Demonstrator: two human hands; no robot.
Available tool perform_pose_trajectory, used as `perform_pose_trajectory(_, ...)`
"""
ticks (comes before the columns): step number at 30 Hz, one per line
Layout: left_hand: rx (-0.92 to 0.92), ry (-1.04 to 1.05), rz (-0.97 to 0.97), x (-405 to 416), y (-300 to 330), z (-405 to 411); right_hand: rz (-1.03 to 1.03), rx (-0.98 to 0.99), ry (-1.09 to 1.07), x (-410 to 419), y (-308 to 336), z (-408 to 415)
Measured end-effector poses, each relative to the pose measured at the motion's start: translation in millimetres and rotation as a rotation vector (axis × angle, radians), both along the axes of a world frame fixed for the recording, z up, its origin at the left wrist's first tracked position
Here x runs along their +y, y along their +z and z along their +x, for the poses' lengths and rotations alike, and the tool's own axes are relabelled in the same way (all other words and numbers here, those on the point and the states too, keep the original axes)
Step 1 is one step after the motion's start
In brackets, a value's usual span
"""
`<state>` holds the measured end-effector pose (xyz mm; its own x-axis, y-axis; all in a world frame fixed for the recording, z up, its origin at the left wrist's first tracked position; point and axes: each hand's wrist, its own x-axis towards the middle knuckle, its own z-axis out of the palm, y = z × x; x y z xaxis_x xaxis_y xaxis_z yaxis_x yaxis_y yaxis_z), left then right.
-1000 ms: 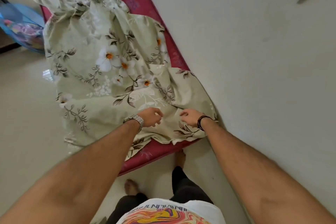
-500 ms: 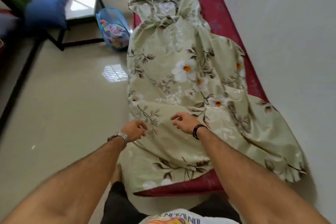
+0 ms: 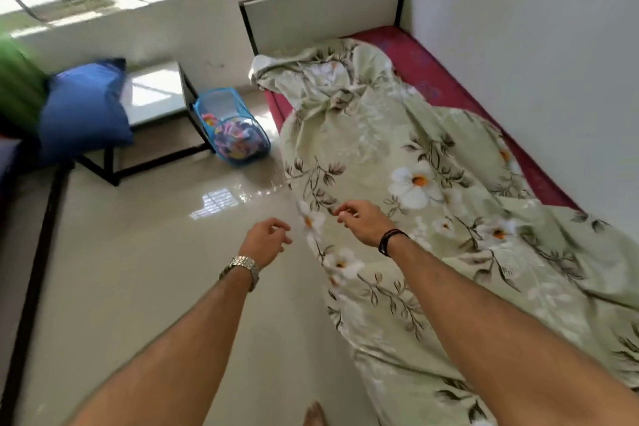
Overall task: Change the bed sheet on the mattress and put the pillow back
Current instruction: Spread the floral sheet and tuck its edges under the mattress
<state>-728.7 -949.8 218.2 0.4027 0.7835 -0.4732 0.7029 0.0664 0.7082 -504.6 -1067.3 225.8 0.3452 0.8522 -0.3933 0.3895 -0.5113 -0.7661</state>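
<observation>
Where sheet (image 3: pixel 397 156) overhangs, bare floor (image 3: pixel 145 280).

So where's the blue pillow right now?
In the head view, the blue pillow sits far left, on the small side table, beside the blue mesh basket.

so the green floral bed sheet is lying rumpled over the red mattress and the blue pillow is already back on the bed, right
Not quite. The green floral bed sheet does lie rumpled over the red mattress, but the blue pillow is not on the bed: the head view shows it across the room, beside the small black-framed side table.
</observation>
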Motion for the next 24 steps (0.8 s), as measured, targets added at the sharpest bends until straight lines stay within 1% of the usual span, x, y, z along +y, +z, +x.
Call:
perform_pose_trajectory(4, -0.042, -0.023, 0.037, 57.7, 10.7, 28.7, 0.049, -0.016, -0.146, 48.4, -4.3, 23.2)
perform_pose_trajectory(7, -0.054, -0.057, 0.054, 109.2, 12.6, 64.4, 0.056, -0.017, -0.202, 94.3, -18.1, 41.1)
perform_pose_trajectory(11, -0.051, -0.118, 0.101, 218.3, -1.5, 120.3, 0.07, 0.004, -0.223, 195.5, -38.9, 77.8)
perform_pose_trajectory(14, -0.02, -0.123, 0.114, 324.1, -37.2, 164.2, 0.059, 0.018, -0.26, 287.7, -70.1, 120.1)
perform_pose_trajectory(16, 0.046, -0.121, 0.145, 397.2, -61.2, 194.1, 0.021, 0.018, -0.287, 350.4, -93.7, 149.3)
perform_pose_trajectory(17, 0.087, -0.129, 0.151, 421.6, -69.9, 200.0, -0.007, 0.023, -0.292, 368.3, -101.4, 154.6)
perform_pose_trajectory(19, 0.156, -0.13, 0.14, 495.7, -102.2, 229.1, -0.057, 0.024, -0.3, 423.1, -129.5, 175.6)
perform_pose_trajectory(21, 0.202, -0.126, 0.122, 550.3, -126.7, 252.0, -0.104, 0.006, -0.305, 466.7, -157.7, 187.4)
perform_pose_trajectory(24, 0.327, -0.253, 0.206, 614.9, -168.8, 292.5, -0.175, -0.104, -0.303, 525.3, -204.6, 201.7)
